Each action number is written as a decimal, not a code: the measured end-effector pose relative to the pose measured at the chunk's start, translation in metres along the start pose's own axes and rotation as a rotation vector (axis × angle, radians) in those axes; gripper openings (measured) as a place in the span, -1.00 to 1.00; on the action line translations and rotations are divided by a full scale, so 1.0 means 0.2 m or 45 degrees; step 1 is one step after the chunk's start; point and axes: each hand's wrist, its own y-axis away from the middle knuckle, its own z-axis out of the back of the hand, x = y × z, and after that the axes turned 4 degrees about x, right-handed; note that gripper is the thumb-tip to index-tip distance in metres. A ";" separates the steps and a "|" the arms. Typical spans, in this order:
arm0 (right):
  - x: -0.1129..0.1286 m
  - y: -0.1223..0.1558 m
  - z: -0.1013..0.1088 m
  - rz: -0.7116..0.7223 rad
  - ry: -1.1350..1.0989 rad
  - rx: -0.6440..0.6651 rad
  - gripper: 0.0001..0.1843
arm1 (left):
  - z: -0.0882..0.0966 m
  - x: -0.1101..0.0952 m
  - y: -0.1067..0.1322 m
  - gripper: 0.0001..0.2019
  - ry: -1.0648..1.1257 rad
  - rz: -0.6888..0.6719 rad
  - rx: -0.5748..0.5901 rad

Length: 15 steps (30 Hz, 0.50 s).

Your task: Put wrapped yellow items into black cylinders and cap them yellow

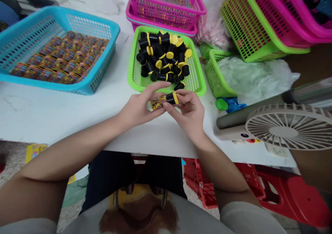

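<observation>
Black, yellow-rimmed tube (170, 98) against printed jar (157, 103): my left hand (135, 108) pinches the jar, my right hand (191, 115) the tube.

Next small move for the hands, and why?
Probably press the black-and-yellow piece gently toward the labelled clear container, keeping both in line. The left hand is at the container's end and the right hand at the yellow end, so they seem well placed for it. The parts sit end to end; whether they are fully seated can't be told here.
</observation>
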 end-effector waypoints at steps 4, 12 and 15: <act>0.01 -0.04 0.04 -0.070 0.007 0.063 -0.49 | 0.00 0.04 -0.02 -0.27 0.276 0.064 0.074; -0.01 -0.03 0.05 -0.065 0.180 -0.005 -0.47 | -0.02 0.06 -0.05 -0.22 0.450 0.068 0.258; -0.02 -0.05 0.06 -0.054 0.159 0.080 -0.47 | 0.00 0.05 -0.06 -0.24 0.360 0.121 0.235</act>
